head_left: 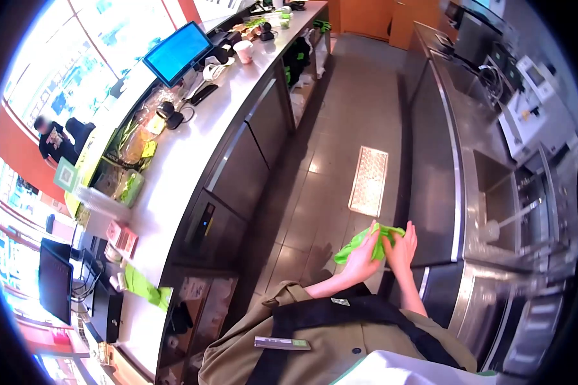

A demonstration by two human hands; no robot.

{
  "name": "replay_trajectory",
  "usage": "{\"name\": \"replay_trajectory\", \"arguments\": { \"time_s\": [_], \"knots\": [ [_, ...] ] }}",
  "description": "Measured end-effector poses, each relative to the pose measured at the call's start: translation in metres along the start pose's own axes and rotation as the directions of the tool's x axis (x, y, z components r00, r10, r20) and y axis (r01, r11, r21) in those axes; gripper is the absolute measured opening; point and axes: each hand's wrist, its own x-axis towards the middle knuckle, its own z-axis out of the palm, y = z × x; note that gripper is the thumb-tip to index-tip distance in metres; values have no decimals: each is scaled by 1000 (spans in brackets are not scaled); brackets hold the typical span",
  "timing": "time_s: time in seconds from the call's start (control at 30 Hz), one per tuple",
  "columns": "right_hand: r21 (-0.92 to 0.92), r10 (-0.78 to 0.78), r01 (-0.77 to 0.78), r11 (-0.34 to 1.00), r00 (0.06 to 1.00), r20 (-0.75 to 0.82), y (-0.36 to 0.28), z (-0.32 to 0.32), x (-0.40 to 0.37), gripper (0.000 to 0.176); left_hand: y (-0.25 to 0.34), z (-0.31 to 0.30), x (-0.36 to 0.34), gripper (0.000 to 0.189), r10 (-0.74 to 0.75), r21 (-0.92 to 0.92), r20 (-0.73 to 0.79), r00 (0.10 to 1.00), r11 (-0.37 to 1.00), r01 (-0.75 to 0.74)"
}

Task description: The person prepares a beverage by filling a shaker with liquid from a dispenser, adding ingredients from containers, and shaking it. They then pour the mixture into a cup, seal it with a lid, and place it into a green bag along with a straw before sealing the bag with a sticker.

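A bright green cloth (353, 249), bunched up, is held in front of my body, above the floor of the aisle. My left hand (363, 258) grips it from the near side, thumb pointing up. Close beside it, my right hand (401, 249) has its fingers bent onto the cloth's right end. Part of the cloth is hidden behind both hands. A second green cloth (146, 289) lies apart on the near end of the left counter.
On my left runs a long counter (173, 160) with a blue-screen monitor (178, 54), a paper cup (244, 51) and a black scanner (169, 114). Steel sinks (491, 183) and a white machine (536, 115) line my right. A metal floor plate (368, 181) lies ahead. A person (59, 140) is beyond the counter.
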Motion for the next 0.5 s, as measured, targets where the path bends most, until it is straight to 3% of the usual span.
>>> {"name": "replay_trajectory", "arguments": {
  "time_s": [0.07,0.13,0.17,0.2,0.33,0.4,0.5],
  "knots": [
    [-63,-64,66,996,997,34,-14,14,82,44,-30,-29,65,73,-42,52,-111,993,997,48],
    [-29,-15,24,999,963,270,-35,15,168,57,-59,-63,138,77,-90,52,-121,989,994,97],
    [-17,-128,141,990,939,320,-39,28,211,62,-77,-75,175,76,-13,88,-216,976,996,33],
    [69,-127,108,992,867,481,-44,36,258,66,-95,-87,214,75,66,126,-315,947,992,-27],
    [257,-390,295,920,741,546,-91,87,454,71,-113,-180,369,74,-55,71,-393,918,993,90],
    [506,-614,390,769,668,419,-126,121,555,69,-112,-239,442,74,11,62,-495,869,998,22],
    [663,-760,444,603,572,308,-204,162,691,66,-136,-319,542,70,100,116,-679,727,993,-28]
  ]
}}
